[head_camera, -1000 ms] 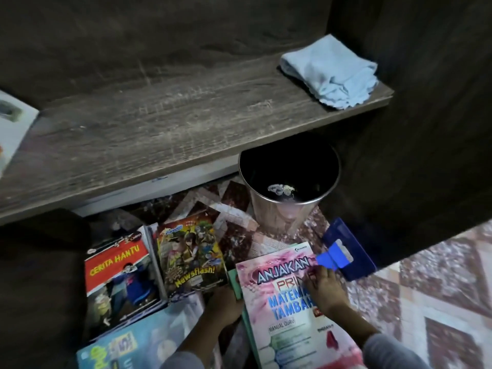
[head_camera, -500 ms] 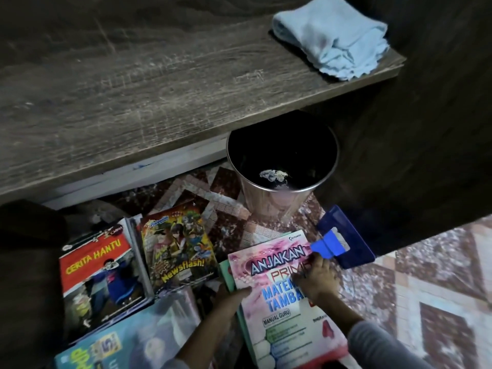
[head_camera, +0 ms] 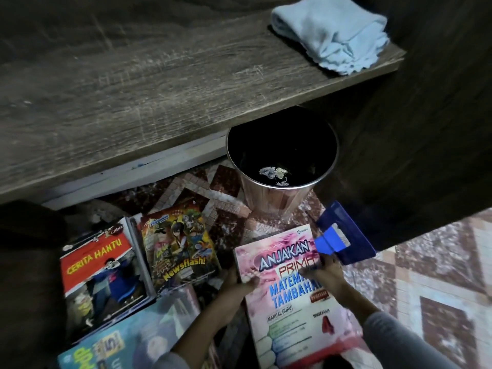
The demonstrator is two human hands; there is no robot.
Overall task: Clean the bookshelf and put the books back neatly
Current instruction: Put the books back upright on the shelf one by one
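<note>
The left hand [head_camera: 235, 284] grips the left edge of the pink book [head_camera: 290, 310] "Anjakan Prima Matematik Tambahan". Its thumb lies on the cover and the other fingers are hidden under the edge. The right hand [head_camera: 328, 272] rests on the far right part of the same cover, with its fingers [head_camera: 306, 272] bent and touching the printed title. Whether they clasp the right edge or only press on it, I cannot tell.

Half a second ago the left hand only reached to the edge with its fingers stretched; now the thumb is over the cover, a little farther along the edge. The right hand stays at almost the same place.

Both forearms come from the near side and point away, the left one bare, the right one in a grey sleeve. The book lies on the patterned floor [head_camera: 439, 275], below the wooden shelf [head_camera: 133, 89]. To the left of it are the "Cerita Hantu" book [head_camera: 98, 267] and the "Newsflash" comic [head_camera: 178, 243]. Just beyond the right hand is a blue dustpan [head_camera: 348, 235].
</note>
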